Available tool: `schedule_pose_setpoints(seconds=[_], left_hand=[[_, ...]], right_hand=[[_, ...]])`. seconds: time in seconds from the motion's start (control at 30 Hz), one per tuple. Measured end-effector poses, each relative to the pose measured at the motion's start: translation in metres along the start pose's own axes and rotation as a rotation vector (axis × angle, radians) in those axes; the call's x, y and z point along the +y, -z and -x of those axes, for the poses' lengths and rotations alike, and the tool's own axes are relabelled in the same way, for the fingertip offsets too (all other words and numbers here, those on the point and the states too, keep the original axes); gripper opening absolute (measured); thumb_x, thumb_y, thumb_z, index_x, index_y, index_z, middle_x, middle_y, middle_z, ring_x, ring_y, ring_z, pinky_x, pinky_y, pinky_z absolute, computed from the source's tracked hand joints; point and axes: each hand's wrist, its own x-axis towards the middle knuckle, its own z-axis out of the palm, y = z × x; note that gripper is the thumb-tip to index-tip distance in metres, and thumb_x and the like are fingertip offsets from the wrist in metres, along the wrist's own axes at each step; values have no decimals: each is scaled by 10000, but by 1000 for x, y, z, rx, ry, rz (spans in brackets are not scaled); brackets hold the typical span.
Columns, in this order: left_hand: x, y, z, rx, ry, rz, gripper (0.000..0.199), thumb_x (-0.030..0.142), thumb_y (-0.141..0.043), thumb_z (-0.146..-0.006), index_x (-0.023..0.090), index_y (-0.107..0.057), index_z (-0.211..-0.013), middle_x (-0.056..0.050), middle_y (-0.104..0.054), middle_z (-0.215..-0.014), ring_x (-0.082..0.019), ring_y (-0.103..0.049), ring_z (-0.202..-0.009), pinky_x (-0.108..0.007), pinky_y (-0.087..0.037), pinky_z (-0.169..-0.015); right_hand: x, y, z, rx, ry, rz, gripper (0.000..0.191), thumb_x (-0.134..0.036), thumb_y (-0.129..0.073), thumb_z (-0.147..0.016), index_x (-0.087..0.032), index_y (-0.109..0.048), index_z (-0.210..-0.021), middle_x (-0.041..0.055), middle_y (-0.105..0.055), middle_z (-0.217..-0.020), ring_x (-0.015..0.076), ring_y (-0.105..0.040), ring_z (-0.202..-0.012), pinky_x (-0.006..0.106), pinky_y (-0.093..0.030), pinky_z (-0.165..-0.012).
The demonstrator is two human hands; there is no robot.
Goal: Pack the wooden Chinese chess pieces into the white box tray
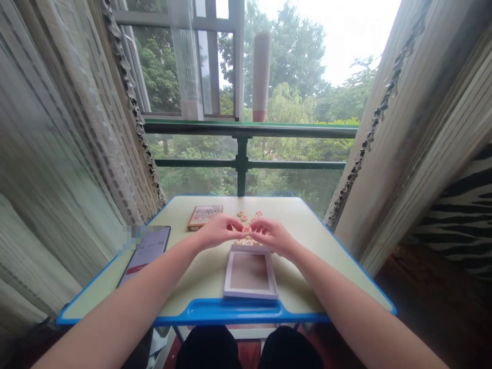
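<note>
Tray before game pieces on table, box left of pieces, phone farther left

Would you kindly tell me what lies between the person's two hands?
In the head view, a red-marked round piece is between the left hand and right hand, with other pieces close by.

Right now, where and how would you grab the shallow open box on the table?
Probably by the left and right walls of the shallow open box, pinched from both sides. It lies flat, and its straight raised walls offer edges to pinch. Round pieces crowd its far edge and the blue trough runs along its near one, so the sides look easier.
</note>
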Motion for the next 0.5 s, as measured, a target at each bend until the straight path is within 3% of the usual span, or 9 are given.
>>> schedule_pose_setpoints(seconds=[0.2,0.4,0.5], left_hand=[[-4,-3,18,-16,-20,-98,287,357,-636,-691,158,-718,-881,-43,-689,-762,-130,-544,-630,-225,-387,-553],[-17,-12,22,26,-2,-115,318,386,-663,-660,125,-704,-838,-50,-669,-785,-127,-520,-647,-234,-399,-589],[-22,-9,24,-10,-26,-124,340,398,-675,-643,142,-700,-865,-46,-665,-831,-136,-528,-691,-237,-404,-611]], right_hand=[[-9,-3,6,-49,94,162,111,-262,-616,-713,-182,-656,-779,10,-650,-759,114,-543,-680,235,-414,-648],[-6,-9,6,-149,113,260,145,-283,-621,-724,-174,-642,-816,18,-641,-781,121,-536,-695,238,-395,-641],[-5,-15,6,-165,130,311,144,-270,-629,-719,-173,-630,-826,19,-630,-789,124,-532,-718,241,-390,-664]])
